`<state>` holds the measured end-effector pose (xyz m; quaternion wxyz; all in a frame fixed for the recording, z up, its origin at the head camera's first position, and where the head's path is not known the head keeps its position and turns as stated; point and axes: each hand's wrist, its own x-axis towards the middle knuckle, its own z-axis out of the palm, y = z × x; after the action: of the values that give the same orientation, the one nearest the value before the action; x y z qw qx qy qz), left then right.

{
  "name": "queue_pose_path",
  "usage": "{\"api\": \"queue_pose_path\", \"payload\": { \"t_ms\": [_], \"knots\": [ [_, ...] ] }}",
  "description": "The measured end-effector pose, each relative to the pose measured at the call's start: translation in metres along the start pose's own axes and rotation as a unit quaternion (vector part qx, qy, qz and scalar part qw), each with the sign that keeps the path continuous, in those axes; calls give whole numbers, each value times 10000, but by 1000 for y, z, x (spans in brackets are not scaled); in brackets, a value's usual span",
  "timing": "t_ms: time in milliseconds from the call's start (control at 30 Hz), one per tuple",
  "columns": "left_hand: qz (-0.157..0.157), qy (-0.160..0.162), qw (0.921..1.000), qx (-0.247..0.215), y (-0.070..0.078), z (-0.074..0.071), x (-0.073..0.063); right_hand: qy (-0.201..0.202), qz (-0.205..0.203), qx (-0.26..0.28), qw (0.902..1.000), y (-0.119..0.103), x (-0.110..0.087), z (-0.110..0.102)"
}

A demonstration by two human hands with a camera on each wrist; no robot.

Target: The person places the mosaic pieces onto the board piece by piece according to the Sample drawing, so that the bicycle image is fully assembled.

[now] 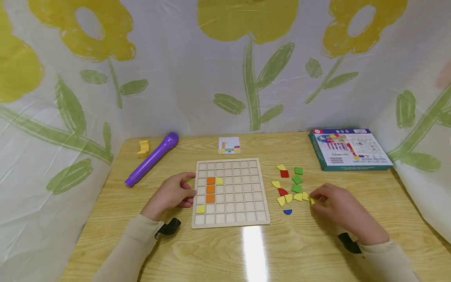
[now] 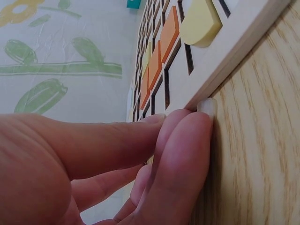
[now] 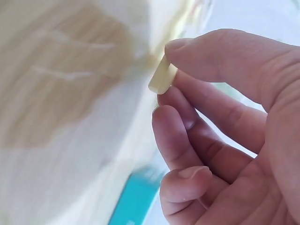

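The right hand pinches a small yellow piece between thumb and fingertips, at the 3 o'clock end of the loose pieces; with so little of it gripped, a slack thumb could let it tip or drop. Close by towards 9 o'clock lie more yellow pieces, which a low sweep of the fingers could scatter across the surface. The left hand, its fingers loosely bent, rests against the 9 o'clock edge of the grid board; a push there could slide the board, and a jolt could unseat its three orange squares. The pattern card sits beyond, at 12 o'clock, small and apart, so a misread could put a curved edge the wrong way round.
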<state>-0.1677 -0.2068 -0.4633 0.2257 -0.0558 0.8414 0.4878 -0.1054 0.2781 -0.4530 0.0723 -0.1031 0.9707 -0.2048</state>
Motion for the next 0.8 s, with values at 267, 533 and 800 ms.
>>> {"api": "queue_pose_path", "payload": {
  "t_ms": [267,533,800],
  "knots": [
    [52,45,10000,33,-1,-1,-1,-51,-893,105,9959,-78,42,21],
    [80,63,9999,40,1,0,-1,-159,-1863,-63,9823,-167,71,63],
    [144,4,9999,-28,1,-2,-3,-131,-2435,-258,9695,-220,81,93]
  ]
}}
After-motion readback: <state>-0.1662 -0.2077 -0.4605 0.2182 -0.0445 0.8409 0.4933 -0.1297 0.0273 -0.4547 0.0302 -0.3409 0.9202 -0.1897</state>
